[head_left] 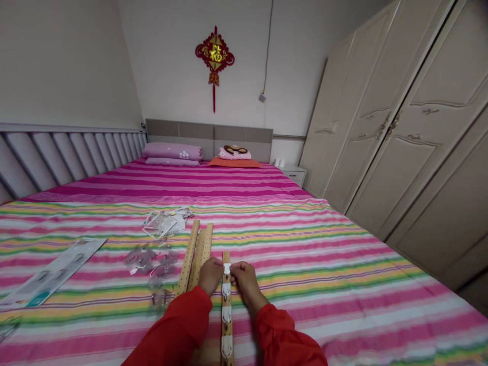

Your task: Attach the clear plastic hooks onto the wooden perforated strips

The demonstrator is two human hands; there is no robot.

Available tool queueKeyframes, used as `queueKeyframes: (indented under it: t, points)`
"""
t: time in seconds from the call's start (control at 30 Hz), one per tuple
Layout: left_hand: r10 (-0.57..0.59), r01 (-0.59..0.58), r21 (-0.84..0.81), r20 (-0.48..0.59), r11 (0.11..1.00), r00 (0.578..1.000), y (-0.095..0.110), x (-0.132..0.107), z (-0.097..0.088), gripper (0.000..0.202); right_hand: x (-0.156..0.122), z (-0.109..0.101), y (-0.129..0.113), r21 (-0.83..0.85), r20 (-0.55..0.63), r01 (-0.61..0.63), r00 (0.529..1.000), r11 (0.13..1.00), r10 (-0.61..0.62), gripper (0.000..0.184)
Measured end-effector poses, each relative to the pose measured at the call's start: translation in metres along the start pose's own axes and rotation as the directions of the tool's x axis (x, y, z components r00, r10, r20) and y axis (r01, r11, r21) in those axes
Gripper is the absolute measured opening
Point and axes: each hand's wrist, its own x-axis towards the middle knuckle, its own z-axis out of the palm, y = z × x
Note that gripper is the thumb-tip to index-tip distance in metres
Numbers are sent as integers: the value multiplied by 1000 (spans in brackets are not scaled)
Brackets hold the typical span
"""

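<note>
Red sleeves (183, 323) reach forward from the near edge over a bed (362, 300) spread with a striped cloth of pink, white, green and yellow. Between the two forearms a narrow wooden strip (227, 331) lies lengthwise, with white hooks (226, 347) set in a row along it, each bearing a metal loop. At the far end of the strip, the left hand (211, 274) and right hand (245, 278) meet the topmost white piece (226, 268) from either side; each grip is pinched together on its own edge of it, thumb against finger. Just left of the left hand lie more wooden strips (188, 257), pierced with small holes and running roughly side by side. Beside these is a loose cluster of clear hooks (142, 259), their outlines hard to separate, and beyond it a heap of clear packaging (163, 223). Farther left, a pale card (57, 274) lies slantwise. Lilac bedding (173, 151) and an orange pillow (244, 162) rest against the headboard (244, 141), while a tall wardrobe (404, 168) stands along the right.
</note>
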Motion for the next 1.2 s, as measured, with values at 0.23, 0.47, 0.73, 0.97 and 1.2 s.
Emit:
queueKeyframes:
  t: [0.23,0.47,0.73,0.97,1.2]
  points:
    - [47,-45,91,-23,995,999,-2,-1,4,14,2,-1,5,-4,-17,-8,1000,1000,8,11]
    - [65,-63,137,-10,989,998,-4,-1,4,14,5,-1,10,-5,-28,-9,1000,1000,8,14]
    - [24,-24,147,3,989,1000,-5,2,2,16,5,-2,14,-26,-37,-5,999,1000,4,15]
    - [-83,77,146,34,986,996,-9,6,8,15,10,-3,18,-70,-45,-20,999,997,17,10]
    - [-90,86,172,14,981,996,-11,8,8,17,12,-2,22,-88,-57,0,998,996,-5,10]
